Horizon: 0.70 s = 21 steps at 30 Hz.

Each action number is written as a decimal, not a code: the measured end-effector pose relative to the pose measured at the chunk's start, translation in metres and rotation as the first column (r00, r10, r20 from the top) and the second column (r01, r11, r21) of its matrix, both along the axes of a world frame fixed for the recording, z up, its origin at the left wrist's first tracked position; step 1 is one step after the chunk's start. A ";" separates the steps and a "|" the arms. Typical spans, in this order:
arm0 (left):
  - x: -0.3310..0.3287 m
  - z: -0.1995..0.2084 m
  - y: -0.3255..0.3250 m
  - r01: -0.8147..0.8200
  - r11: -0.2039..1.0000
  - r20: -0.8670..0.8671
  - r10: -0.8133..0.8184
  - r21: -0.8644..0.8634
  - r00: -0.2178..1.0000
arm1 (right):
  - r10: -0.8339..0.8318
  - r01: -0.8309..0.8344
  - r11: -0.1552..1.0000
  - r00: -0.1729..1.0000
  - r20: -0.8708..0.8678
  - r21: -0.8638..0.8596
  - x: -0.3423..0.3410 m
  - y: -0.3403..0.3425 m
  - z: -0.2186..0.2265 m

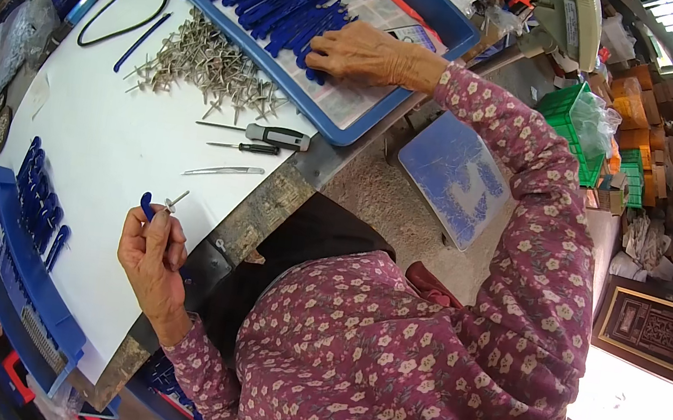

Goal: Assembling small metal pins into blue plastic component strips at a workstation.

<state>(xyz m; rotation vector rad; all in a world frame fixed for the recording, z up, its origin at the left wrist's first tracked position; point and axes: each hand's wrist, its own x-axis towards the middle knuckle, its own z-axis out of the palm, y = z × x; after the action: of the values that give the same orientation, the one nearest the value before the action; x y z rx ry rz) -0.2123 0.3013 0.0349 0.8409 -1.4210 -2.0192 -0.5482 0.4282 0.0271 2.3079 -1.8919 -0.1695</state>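
Note:
Near the table's front edge, my left hand (pixel 153 262) pinches a slim blue handle (pixel 147 205) between thumb and fingers. A small silver pin-like metal part (pixel 176 201) sticks up beside it at the fingertips; whether the two are joined I cannot tell. My right hand (pixel 361 53) reaches into a large blue tray (pixel 316 110), its fingers curled down at the end of a row of blue handles (pixel 273 10). Its fingertips are hidden, so what they grip does not show. Left of that tray lies a heap of silver metal parts (pixel 204 57) with crossed ends.
A grey-and-black screwdriver (pixel 278 137), a smaller black screwdriver (pixel 259 149) and tweezers (pixel 222 171) lie on the white tabletop. A blue bin (pixel 35 302) with more blue handles (pixel 38 200) stands at the left. One loose blue handle (pixel 142 42) lies near a black cable (pixel 121 41).

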 end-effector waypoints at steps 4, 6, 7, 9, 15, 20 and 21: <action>0.006 -0.002 0.000 0.003 1.000 -0.010 -0.003 -0.011 1.000 | 0.011 -0.011 1.000 0.999 0.049 -0.004 -0.004 -0.002 -0.002; 0.009 -0.002 0.000 -0.010 1.000 -0.007 0.010 -0.013 1.000 | 0.008 -0.008 1.000 0.994 0.110 0.003 -0.010 0.000 -0.002; 0.010 -0.002 -0.001 -0.013 1.000 -0.005 0.013 -0.013 1.000 | -0.012 0.009 1.000 0.990 0.141 0.018 -0.012 0.002 0.000; 0.013 -0.002 -0.003 -0.026 1.000 0.005 0.026 -0.012 1.000 | -0.030 0.025 0.999 0.984 0.174 0.035 -0.016 0.003 0.000; 0.019 0.001 -0.004 -0.035 0.999 -0.025 0.036 0.033 0.999 | -0.069 0.039 0.990 0.973 0.219 0.139 -0.016 0.004 0.009; 0.019 0.001 -0.003 -0.044 0.998 -0.020 0.045 0.038 0.999 | -0.101 0.078 0.994 0.927 0.361 0.078 -0.016 0.008 0.005; 0.020 0.000 -0.003 -0.045 0.998 -0.021 0.046 0.035 0.999 | -0.101 0.078 0.994 0.927 0.362 0.079 -0.017 0.009 0.005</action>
<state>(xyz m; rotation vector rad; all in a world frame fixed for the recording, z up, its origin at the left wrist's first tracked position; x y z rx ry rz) -0.1926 0.2982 0.0350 0.8557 -1.3468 -2.0185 -0.5647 0.4371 0.0316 2.4314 -2.1921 0.2123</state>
